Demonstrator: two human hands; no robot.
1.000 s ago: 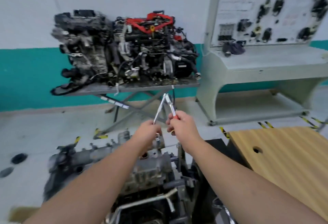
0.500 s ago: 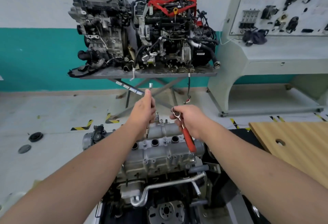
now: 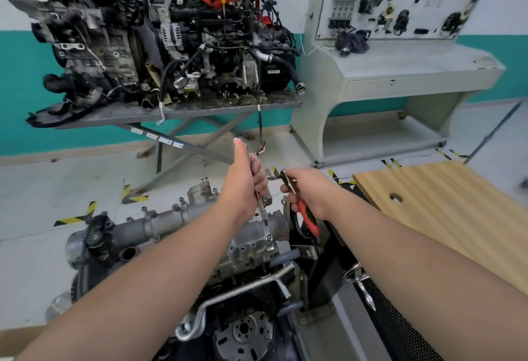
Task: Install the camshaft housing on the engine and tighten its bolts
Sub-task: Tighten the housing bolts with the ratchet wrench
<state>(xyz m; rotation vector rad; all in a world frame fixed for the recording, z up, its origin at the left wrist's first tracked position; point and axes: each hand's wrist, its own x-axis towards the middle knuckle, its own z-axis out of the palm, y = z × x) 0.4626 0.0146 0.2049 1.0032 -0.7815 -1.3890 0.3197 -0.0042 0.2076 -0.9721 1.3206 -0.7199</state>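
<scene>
While you stand over the engine, this is how things lie:

Left hand: your left hand [image 3: 245,183] is curled round a slim metal extension bar [image 3: 260,203] with the thumb sticking straight up — the bar runs down out of your fist, tilted a little, and its lower tip [image 3: 265,220] meets the top of the camshaft housing near that part's right end.

Right hand: your right hand [image 3: 307,192] grips a ratchet [image 3: 300,203], fingers wrapped round the upper part of it; the metal head [image 3: 285,175] shows above your fingers and the red-and-black handle [image 3: 310,222] slants down and to the right below your palm. The ratchet sits just beside the bar, and I cannot tell whether the two touch.

Camshaft housing: the grey cast housing [image 3: 177,223] lies across the top of the engine [image 3: 243,289] in front of you, running from lower left to upper right, with bolts [image 3: 268,237] standing along its edges.

Around you: a wooden table [image 3: 445,212] to your right, a metal stand [image 3: 183,109] carrying two other engines by the wall — and a grey display bench [image 3: 400,75] with parts mounted on its board.
</scene>
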